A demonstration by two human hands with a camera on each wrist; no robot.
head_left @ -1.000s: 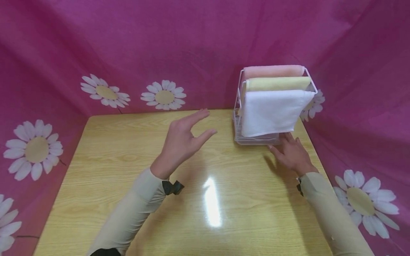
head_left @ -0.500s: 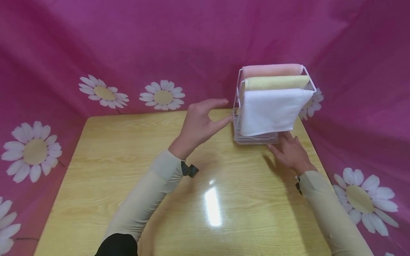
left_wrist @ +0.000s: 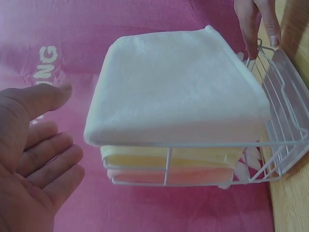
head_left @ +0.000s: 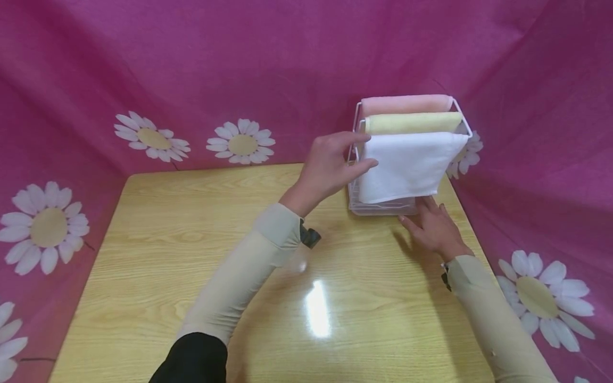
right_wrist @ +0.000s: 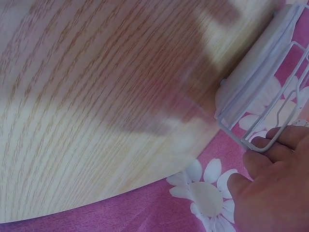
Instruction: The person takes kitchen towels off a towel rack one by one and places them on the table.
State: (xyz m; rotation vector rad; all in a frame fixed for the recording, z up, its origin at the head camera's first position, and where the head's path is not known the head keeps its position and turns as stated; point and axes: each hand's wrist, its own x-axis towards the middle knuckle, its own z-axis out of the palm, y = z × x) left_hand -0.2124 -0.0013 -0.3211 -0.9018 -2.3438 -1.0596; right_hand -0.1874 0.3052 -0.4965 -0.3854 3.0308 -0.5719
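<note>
A white wire towel rack (head_left: 354,199) stands on a clear plastic tray at the back right of the table. Over its rails hang a white towel (head_left: 407,167) in front, a yellow towel (head_left: 412,123) in the middle and a pink towel (head_left: 407,103) at the back. My left hand (head_left: 330,165) is beside the white towel's upper left edge, thumb and fingers spread apart. In the left wrist view its fingers (left_wrist: 53,154) are clear of the cloth. My right hand (head_left: 438,229) holds the rack's lower front right corner, fingers at the wire (right_wrist: 268,145).
The wooden table (head_left: 201,239) reaches back to a pink cloth backdrop (head_left: 287,69) with white daisies, which surrounds it on three sides. A bright light reflection (head_left: 318,311) lies on the tabletop. The rack stands near the table's back right corner.
My left hand has moved right and away from me, from over the table's middle to the white towel's left edge. The right hand has stayed at the rack's corner.
</note>
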